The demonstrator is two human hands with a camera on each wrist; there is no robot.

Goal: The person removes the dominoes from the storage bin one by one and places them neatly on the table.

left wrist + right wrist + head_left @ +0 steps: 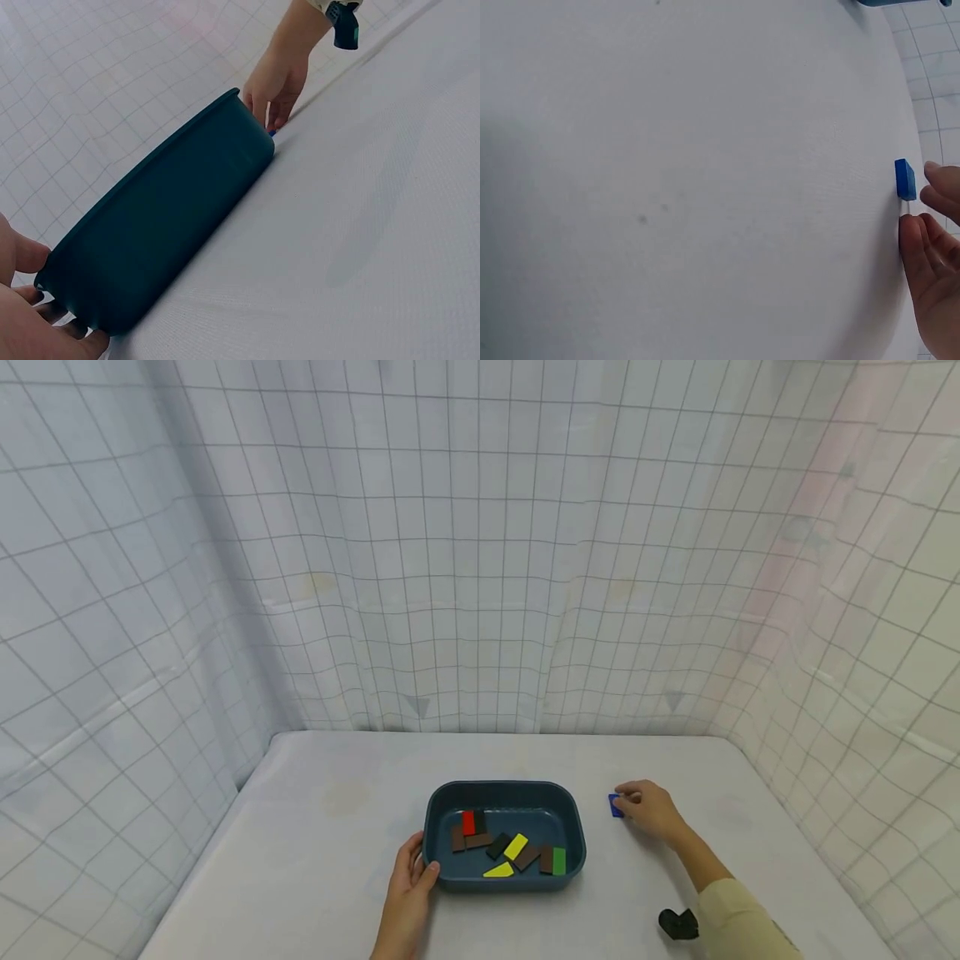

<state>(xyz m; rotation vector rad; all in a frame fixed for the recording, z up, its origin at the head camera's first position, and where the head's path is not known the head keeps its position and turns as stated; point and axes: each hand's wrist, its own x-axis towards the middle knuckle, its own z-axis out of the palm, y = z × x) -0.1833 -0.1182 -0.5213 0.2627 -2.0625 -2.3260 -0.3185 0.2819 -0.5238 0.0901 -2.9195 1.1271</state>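
My left hand (408, 881) grips the left end of a dark teal plastic tray (506, 886), thumb at its front corner and fingers along the side. Inside lie several small flat blocks, among them a red block (468, 822), a green block (559, 861) and a yellow block (516, 847). To the right of the tray, my right hand (651, 812) reaches down to a blue block (905, 180) on the table. Its fingers are bent loosely about the block, and the right wrist view shows a small gap between them.
A white cloth covers the table (300, 827). White grid-patterned curtains (480, 568) enclose the back and both sides. Beside the right sleeve (742, 922) is a black object (678, 924), apparently a wrist-worn device.
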